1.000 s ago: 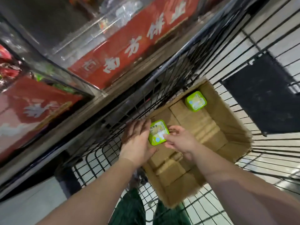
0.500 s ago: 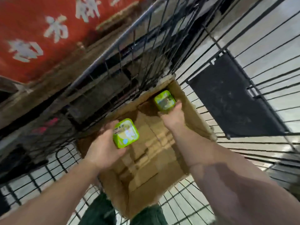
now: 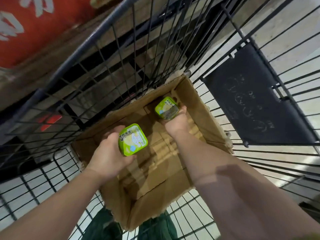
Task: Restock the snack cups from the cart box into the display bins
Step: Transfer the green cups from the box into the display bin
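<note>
An open cardboard box (image 3: 199, 104) sits in a black wire cart. My left hand (image 3: 109, 153) grips a square green snack cup (image 3: 132, 139) above the box's middle, lid facing up. Deeper in the box, at its far corner, my right hand (image 3: 176, 122) holds a second green snack cup (image 3: 166, 108), fingers curled round its sides. No other cups show on the bare cardboard floor of the box.
The wire cart wall (image 3: 121, 58) rises just behind the box. A red display sign (image 3: 34, 23) with white characters runs along the upper left. A dark plastic flap (image 3: 256, 96) hangs on the cart at right. Green trouser legs (image 3: 103, 227) show below the cart floor.
My right hand left the first cup, reached to the far corner and took hold of the second cup. My left hand kept the first cup and raised it slightly. The camera tilted down.
</note>
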Demonstrator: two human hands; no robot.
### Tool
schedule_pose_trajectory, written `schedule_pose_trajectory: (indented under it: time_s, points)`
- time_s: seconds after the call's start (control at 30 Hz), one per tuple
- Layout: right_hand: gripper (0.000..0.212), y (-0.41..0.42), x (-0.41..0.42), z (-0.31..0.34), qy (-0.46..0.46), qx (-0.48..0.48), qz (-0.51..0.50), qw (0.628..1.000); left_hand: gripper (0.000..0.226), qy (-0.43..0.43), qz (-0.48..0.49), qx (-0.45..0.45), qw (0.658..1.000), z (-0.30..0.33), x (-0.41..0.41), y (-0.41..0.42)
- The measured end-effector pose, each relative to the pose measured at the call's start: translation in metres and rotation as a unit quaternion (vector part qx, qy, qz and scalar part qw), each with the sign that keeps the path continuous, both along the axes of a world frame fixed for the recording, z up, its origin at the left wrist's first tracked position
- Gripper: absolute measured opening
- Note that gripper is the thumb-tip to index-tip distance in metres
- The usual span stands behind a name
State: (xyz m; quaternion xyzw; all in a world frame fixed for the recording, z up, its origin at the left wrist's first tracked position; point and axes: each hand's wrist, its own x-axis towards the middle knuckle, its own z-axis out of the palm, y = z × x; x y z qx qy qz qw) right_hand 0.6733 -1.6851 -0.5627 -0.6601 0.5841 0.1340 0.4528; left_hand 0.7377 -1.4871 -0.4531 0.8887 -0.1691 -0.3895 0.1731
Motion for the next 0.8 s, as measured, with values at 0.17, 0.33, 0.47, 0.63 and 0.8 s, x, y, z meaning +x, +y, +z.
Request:
schedule_pose_trajectory:
  time_s: [0.17,0.33,0.47,0.63,0.8]
  points:
    - [0.101,0.006,-0.016,0.005,-0.045,0.042,-0.024,0.998,0.093,0.004,-0.001,-0.005,1.000,0.002,0.004,0.009]
    - [0.093,0.031,-0.049,0.044,-0.059,0.026,0.022,0.998,0.095,0.017,-0.054,-0.025,0.998,0.022,0.010,0.021]
    - [0.098,0.064,-0.065,0.091,-0.062,0.024,0.060,0.996,0.096,0.013,-0.120,-0.063,0.991,0.056,0.018,0.042]
    - [0.106,0.121,-0.076,0.171,-0.084,0.004,0.108,0.991,0.091,0.003,-0.191,-0.100,0.976,0.118,0.031,0.085]
    - [0.099,0.182,-0.076,0.273,-0.100,-0.051,0.147,0.983,0.078,-0.014,-0.268,-0.142,0.953,0.175,0.048,0.130]
